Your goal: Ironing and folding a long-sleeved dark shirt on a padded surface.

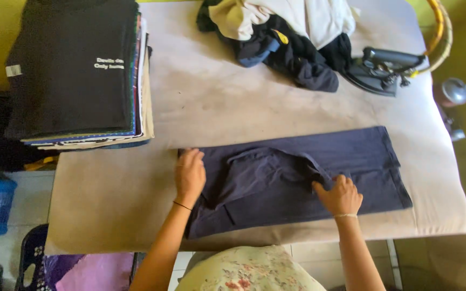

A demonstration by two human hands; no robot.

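Surface: beige padded ironing table [233,102], dark navy garment [297,172] spread across it.
Left hand [190,173]: flat, open, pressing the garment's left end.
Right hand [341,195]: fingers pinching a garment fold.
Beyond the garment: folded clothes stack [76,70], unfolded clothes heap [281,37], black iron [381,70].
Room: yellow walls, pale tiled floor.

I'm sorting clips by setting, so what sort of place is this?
Probably a home ironing and laundry corner. A padded ironing table carries an iron, a stack of folded clothes and an unfolded pile, while both hands smooth a dark garment.

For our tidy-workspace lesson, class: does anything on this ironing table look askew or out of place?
Yes. The dark navy garment under both hands lies slightly slanted, with a raised fold near the right hand. An unsorted heap of clothes slumps against the iron. The folded stack overhangs the table's edge.
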